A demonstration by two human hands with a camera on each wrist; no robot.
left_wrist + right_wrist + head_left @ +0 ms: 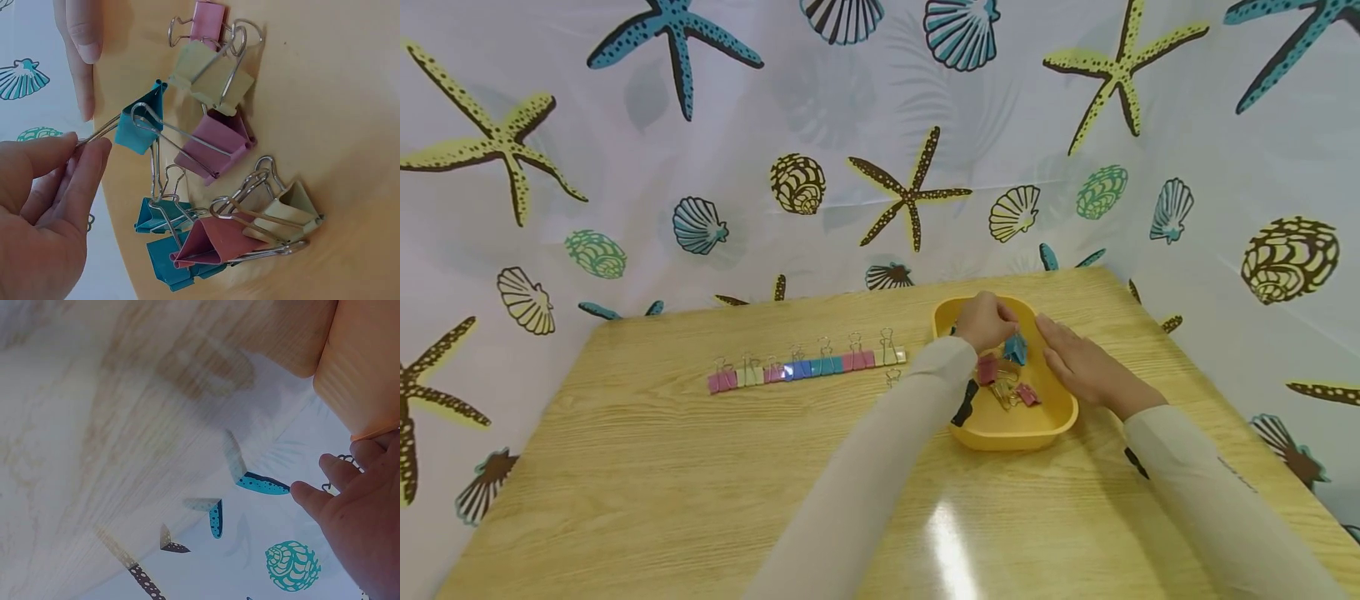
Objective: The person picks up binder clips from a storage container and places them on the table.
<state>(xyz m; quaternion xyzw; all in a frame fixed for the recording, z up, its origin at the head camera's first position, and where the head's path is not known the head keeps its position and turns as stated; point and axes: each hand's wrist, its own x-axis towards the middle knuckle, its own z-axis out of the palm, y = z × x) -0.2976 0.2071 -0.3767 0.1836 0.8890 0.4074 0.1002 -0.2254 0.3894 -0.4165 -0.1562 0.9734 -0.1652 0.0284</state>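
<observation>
In the yellow bin (1011, 440), my left hand (983, 322) pinches the wire handle of a teal binder clip (139, 125) between thumb and fingers. Below that clip lie several others: a mauve clip (215, 145), a pale yellow clip (215, 78), a pink clip (207, 22), a red-pink clip (215, 239) and teal ones at the bottom of the left wrist view. Their wire handles overlap. My right hand (1086, 367) lies along the bin's right rim with fingers extended; in the right wrist view its fingertips (369, 453) touch the bin's edge.
Left of the bin, a row of binder clips (805, 369) in pink, yellow, blue and teal stands on the wooden table (715, 492). Another clip's wire handles (892, 377) show beside my left sleeve. A curtain (820, 100) printed with shells and starfish surrounds the table's back and sides.
</observation>
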